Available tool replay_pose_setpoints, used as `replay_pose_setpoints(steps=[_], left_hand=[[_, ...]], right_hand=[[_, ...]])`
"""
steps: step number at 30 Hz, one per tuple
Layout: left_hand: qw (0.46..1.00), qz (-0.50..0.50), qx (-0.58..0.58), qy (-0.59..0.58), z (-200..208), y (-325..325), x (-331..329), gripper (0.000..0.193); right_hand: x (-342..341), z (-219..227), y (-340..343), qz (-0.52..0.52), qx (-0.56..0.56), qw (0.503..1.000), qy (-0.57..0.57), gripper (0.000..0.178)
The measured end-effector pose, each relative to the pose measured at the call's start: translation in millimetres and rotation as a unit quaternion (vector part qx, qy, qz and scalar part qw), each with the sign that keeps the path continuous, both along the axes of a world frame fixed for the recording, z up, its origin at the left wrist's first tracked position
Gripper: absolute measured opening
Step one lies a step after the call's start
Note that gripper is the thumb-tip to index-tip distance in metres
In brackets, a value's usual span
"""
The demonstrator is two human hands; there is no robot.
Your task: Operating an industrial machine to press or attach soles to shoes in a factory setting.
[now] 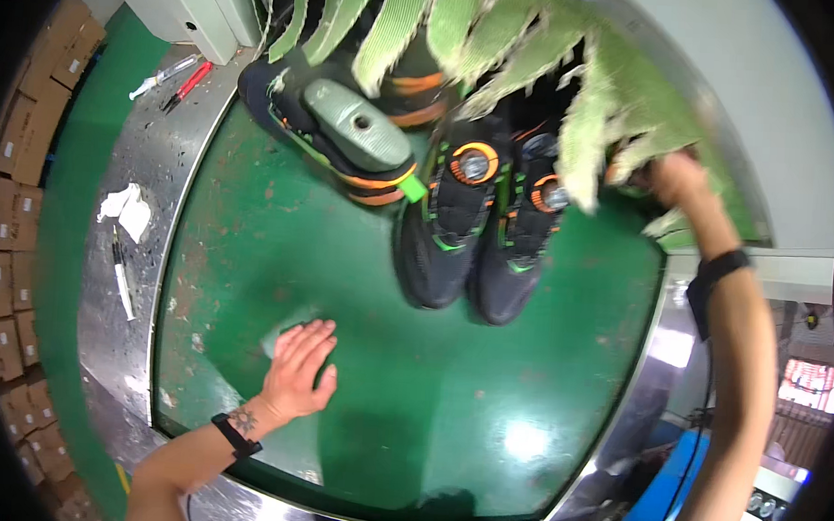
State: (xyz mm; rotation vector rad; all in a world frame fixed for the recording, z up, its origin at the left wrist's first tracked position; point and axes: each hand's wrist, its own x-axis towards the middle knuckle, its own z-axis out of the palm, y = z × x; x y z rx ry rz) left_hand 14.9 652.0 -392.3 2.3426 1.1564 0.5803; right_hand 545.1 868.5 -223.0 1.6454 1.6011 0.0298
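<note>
My left hand (pixel 300 372) hovers over or rests on the green conveyor belt (pixel 374 353), fingers stretched out and holding nothing visible. A pale patch shows by its fingertips; I cannot make out what it is. At the far right my right hand (pixel 678 180) reaches to the fringed green curtain (pixel 623 111), beside a dark shoe partly hidden there. Its fingers are blurred and covered. Between my hands stand two black sneakers with orange dials, a left one (pixel 447 224) and a right one (pixel 517 247). Left of them, a grey-green shoe last (pixel 358 125) sits on a tilted dark shoe (pixel 283 112).
Another shoe (pixel 414 86) with an orange stripe sits under the curtain strips. On the left metal edge (pixel 140 321) lie a red-handled tool (pixel 192 84), a white pen-like tool (pixel 162 79), crumpled white tissue (pixel 129 211) and a slim black-and-white tool (pixel 122 273). Cardboard boxes (pixel 9 211) are stacked far left.
</note>
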Motion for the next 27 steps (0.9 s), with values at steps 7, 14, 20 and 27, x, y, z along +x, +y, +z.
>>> replay_pose_setpoints(steps=[7,14,20,27], left_hand=[[0.999,0.004,0.023,-0.022,-11,-29,-14,0.041],[0.633,-0.059,-0.764,-0.11,143,-104,54,0.083],[0.527,-0.142,-0.799,-0.254,253,-220,81,0.061],[0.551,-0.195,-0.701,-0.409,303,-336,58,0.074]], right_hand=[[-87,40,-286,-0.011,0.29,0.929,0.231,0.052],[-231,228,-550,-0.319,0.397,0.725,0.463,0.057],[-293,281,-597,0.271,0.223,0.858,0.374,0.037],[-346,191,-779,-0.39,0.436,0.325,0.743,0.088]])
